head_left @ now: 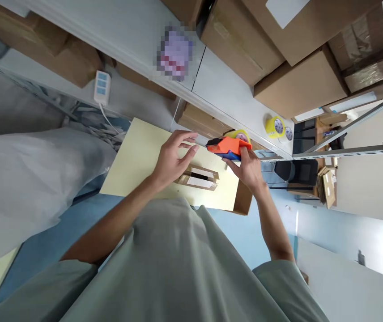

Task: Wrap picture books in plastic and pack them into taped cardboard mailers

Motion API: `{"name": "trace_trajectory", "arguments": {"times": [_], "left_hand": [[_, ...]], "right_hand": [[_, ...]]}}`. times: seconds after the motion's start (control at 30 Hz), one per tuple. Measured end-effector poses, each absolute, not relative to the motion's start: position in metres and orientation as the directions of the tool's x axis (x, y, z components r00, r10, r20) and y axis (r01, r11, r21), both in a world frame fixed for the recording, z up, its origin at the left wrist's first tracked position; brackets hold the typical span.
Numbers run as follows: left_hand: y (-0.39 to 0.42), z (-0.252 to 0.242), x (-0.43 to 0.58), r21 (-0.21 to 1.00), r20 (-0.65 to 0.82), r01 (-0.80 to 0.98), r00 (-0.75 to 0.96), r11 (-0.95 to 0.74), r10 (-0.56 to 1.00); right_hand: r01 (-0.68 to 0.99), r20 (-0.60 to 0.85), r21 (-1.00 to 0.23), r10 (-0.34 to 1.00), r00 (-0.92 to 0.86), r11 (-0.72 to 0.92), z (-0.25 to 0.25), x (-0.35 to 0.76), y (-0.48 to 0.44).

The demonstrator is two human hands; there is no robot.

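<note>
My right hand (250,169) is wrapped round an orange and blue tape dispenser (229,146) loaded with a roll of yellow tape (240,135). The dispenser's dark end points toward my left hand (173,156). That hand is empty, with its fingers apart and slightly curved, above the cream tabletop (141,152). Below and between the hands lies a small cardboard box (200,177) with white labels and a dark strip along its middle. My left forearm and hand cover part of the tabletop, and the left hand hides the box's left end.
A grey shelf (127,36) runs along the far side of the tabletop, with large cardboard boxes (302,85) and a yellow tape roll (274,127) on it. A white power strip (102,88) hangs at the left, above a big white bag (37,183). Open cardboard (244,197) shows under the table's right end.
</note>
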State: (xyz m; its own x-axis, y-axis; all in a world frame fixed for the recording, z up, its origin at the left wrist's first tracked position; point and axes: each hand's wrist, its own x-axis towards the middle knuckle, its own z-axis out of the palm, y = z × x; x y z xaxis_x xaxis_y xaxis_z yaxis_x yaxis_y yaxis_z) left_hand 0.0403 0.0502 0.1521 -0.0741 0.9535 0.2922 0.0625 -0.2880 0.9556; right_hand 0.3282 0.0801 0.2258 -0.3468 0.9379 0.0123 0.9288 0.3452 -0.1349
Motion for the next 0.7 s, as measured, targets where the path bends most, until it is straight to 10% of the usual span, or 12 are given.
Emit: {"name": "trace_trajectory", "arguments": {"times": [0.7], "left_hand": [[0.045, 0.125, 0.002, 0.992, 0.086, -0.108, 0.165, -0.069, 0.982]], "right_hand": [[0.944, -0.339, -0.058, 0.883, -0.324, 0.324, 0.252, 0.263, 0.027]]}}
